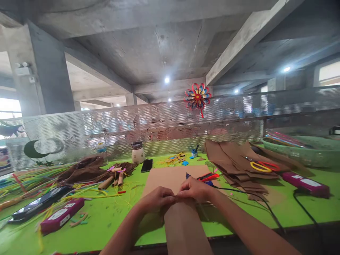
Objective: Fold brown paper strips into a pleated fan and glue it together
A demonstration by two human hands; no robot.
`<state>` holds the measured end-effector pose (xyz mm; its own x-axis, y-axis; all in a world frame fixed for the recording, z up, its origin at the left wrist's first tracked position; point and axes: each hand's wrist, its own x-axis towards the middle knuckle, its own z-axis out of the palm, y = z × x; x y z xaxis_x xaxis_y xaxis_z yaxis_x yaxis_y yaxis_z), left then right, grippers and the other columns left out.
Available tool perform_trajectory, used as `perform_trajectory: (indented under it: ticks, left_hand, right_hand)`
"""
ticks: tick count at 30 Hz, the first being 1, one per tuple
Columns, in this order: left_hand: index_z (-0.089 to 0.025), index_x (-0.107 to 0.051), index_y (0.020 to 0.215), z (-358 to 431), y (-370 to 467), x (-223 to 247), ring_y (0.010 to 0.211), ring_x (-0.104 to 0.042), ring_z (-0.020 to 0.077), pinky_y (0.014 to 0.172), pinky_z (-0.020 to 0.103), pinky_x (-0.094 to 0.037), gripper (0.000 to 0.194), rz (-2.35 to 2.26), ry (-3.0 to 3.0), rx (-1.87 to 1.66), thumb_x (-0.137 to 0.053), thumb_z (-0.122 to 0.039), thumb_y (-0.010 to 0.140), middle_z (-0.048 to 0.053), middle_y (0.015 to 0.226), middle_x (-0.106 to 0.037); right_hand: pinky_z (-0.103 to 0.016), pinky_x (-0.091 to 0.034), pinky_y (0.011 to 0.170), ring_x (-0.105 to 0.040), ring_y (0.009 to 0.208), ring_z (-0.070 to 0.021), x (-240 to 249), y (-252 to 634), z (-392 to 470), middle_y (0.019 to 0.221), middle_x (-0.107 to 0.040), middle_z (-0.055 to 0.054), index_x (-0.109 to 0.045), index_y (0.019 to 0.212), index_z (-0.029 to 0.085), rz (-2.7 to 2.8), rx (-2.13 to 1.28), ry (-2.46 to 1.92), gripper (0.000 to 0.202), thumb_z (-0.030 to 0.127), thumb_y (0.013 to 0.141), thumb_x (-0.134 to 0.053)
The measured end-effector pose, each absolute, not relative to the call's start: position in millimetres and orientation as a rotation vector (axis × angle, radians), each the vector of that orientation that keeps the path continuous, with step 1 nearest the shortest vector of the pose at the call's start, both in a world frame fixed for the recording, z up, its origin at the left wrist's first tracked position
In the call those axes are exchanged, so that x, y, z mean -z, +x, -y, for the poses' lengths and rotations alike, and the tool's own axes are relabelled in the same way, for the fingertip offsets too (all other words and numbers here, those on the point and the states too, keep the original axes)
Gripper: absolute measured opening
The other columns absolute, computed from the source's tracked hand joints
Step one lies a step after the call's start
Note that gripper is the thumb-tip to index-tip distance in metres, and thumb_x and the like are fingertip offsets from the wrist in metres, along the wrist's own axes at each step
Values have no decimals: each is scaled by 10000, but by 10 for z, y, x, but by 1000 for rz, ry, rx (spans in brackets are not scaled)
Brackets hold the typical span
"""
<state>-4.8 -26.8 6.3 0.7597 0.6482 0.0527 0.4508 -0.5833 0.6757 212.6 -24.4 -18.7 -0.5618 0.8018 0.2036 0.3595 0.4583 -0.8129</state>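
I see the left hand (158,199) and right hand (196,190) angled inward, knuckles up, nearly meeting, both pinching the far end of the brown paper strip (186,230) at lower centre.

Matt brown strip (186,226), probably paper

Bright lamps (167,79) light a raw concrete ceiling (127,53) — below it, a perforated screen (164,117) backs the green table (92,226).

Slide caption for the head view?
Left hand and right hand pinch the far end of a long brown paper-like strip at a bright green table.
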Motion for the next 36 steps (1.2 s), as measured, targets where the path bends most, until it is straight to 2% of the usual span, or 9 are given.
perform_trajectory:
  ticks: [13,20,25,30,36]
  left_hand:
    - [-136,-611,735,225,-48,-36,606,-425,106,567,214,-334,428,-871,2276,-481,-517,-552,778,-16,635,-530]
    - [-162,-514,646,225,-90,-40,420,-403,86,435,213,-280,449,-984,2198,-459,-467,-585,788,-45,465,-472]
    - [-160,-489,623,254,-87,-119,399,-363,66,412,204,-246,445,-949,2221,-478,-501,-579,774,-61,443,-422]
    - [-158,-470,620,222,-116,-126,381,-336,61,395,205,-224,463,-885,2204,-488,-454,-582,805,-60,437,-408]
    - [-147,-491,641,169,-153,-89,453,-445,77,462,201,-327,423,-845,2172,-497,-488,-534,813,-39,497,-479]
  right_hand:
    - [-189,-269,478,-360,523,-76,82,2086,333,538,-460,49,-614,622,111,2144,-858,-978,257,339,737,-581]
    - [-188,-251,461,-357,513,-72,98,2135,259,514,-447,55,-610,610,112,2089,-834,-1014,333,428,713,-627]
    - [-186,-276,418,-385,438,-67,114,2162,209,471,-450,61,-568,598,128,2039,-933,-992,383,492,705,-624]
    - [-182,-309,375,-421,360,-66,53,2219,281,439,-475,62,-532,623,144,2013,-1085,-950,412,539,724,-587]
    - [-177,-362,404,-549,403,-97,1,2340,327,443,-541,34,-572,677,125,2002,-1299,-907,399,519,732,-605]
